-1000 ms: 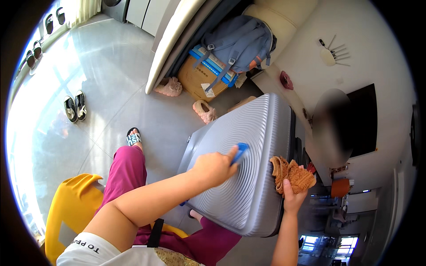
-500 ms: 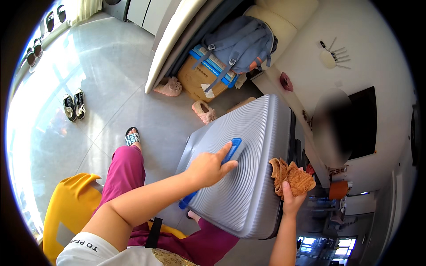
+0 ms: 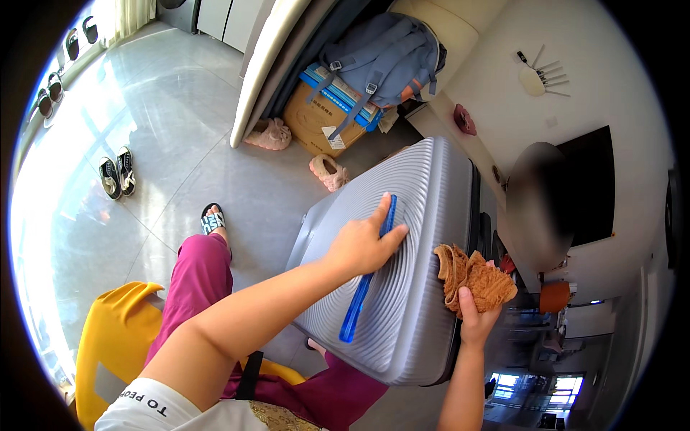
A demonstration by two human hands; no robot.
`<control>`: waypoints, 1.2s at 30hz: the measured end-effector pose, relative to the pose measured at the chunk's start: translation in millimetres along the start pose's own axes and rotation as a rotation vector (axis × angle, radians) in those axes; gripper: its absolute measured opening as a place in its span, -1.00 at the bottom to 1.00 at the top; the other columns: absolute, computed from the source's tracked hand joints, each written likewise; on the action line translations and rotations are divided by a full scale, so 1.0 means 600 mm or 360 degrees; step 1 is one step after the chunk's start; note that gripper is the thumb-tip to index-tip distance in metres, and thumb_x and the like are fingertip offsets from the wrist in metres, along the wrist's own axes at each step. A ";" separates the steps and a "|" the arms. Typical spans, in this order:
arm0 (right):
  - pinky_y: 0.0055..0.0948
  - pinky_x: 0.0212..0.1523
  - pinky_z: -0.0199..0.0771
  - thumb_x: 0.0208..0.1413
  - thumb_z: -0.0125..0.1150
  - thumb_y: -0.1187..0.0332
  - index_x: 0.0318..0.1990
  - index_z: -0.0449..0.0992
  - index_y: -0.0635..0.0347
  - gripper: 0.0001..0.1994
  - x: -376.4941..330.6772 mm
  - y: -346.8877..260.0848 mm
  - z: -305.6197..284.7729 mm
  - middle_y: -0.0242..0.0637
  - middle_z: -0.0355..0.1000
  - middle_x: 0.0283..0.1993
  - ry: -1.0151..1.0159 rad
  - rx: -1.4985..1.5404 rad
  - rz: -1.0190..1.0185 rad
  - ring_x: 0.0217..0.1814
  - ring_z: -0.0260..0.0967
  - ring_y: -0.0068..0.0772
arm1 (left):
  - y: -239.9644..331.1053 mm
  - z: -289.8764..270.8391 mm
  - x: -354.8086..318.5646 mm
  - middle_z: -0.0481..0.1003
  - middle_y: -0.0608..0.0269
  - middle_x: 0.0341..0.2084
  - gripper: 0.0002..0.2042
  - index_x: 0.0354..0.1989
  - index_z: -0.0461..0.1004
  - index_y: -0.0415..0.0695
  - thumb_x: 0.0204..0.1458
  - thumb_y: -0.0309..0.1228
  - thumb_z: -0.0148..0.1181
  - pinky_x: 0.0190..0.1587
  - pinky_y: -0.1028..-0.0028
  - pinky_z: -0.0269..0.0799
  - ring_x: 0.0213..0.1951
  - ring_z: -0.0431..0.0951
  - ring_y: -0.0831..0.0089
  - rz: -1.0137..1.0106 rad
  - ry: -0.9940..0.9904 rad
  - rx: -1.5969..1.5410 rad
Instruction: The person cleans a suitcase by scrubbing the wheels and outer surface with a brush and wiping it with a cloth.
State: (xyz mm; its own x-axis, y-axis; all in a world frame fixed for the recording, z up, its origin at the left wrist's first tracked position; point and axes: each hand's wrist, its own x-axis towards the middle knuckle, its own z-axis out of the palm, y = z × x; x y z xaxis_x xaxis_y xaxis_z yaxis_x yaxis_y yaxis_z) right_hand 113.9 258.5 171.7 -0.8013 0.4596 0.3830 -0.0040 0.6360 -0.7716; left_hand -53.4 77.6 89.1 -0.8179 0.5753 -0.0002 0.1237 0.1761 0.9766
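Observation:
My left hand (image 3: 365,244) is closed over a long, narrow blue strip (image 3: 352,314), its index finger pressed along the far end. The strip looks like a ruler or scraper blade and lies against the ribbed face of a grey hard-shell suitcase (image 3: 402,316). That suitcase stands tilted in front of my legs, its face marked with concentric ridges. At its right edge my right hand (image 3: 478,323) grips a bunched brown cloth (image 3: 474,279), thumb on top. The cloth hides the other fingers.
Beyond the suitcase, a blue-grey backpack (image 3: 388,61) rests on a cardboard box (image 3: 316,118) beside pink slippers (image 3: 328,172). Dark sneakers (image 3: 117,174) sit on the tiled floor at left. Something yellow (image 3: 118,337) is by my left leg. A wall screen (image 3: 593,187) hangs at right.
My left hand has slid the blue strip up and to the right across the suitcase face. The right hand with the cloth has barely shifted.

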 end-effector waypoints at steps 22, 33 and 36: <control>-0.22 0.34 -0.02 -0.10 0.31 0.41 0.22 0.09 0.48 -0.28 -0.007 0.009 -0.014 0.08 0.04 0.32 -0.0015 -0.0044 0.0053 0.34 0.07 -0.16 | 0.018 0.010 0.045 0.48 -0.36 -0.43 -0.32 0.30 0.02 -0.31 0.11 -0.08 -0.10 -0.13 0.16 0.38 -0.27 0.53 -0.14 -0.0138 0.0002 -0.0036; -0.21 0.34 0.00 -0.10 0.28 0.43 0.19 0.12 0.46 -0.32 -0.014 0.002 -0.011 0.12 0.00 0.34 -0.0007 -0.0016 0.0061 0.35 0.05 -0.14 | 0.027 0.002 0.052 0.48 -0.37 -0.36 -0.32 0.32 -0.01 -0.27 0.08 -0.14 -0.06 -0.08 0.11 0.36 -0.21 0.50 -0.20 -0.0270 -0.0054 -0.0019; -0.18 0.34 -0.02 -0.11 0.28 0.44 0.17 0.14 0.45 -0.34 -0.009 -0.007 -0.005 0.12 0.01 0.32 0.0030 0.0010 0.0063 0.36 0.04 -0.11 | 0.013 0.006 0.071 0.48 -0.37 -0.36 -0.33 0.32 -0.01 -0.24 0.07 -0.15 -0.06 -0.08 0.11 0.36 -0.23 0.50 -0.21 -0.0330 0.0019 0.0029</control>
State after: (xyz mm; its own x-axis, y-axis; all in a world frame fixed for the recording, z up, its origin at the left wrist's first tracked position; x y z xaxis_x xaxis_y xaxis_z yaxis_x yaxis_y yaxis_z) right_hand 120.1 255.3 174.4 -0.7896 0.4958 0.3615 0.0237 0.6133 -0.7895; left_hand -85.4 106.2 96.1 -0.8336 0.5155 -0.1982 -0.0382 0.3042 0.9519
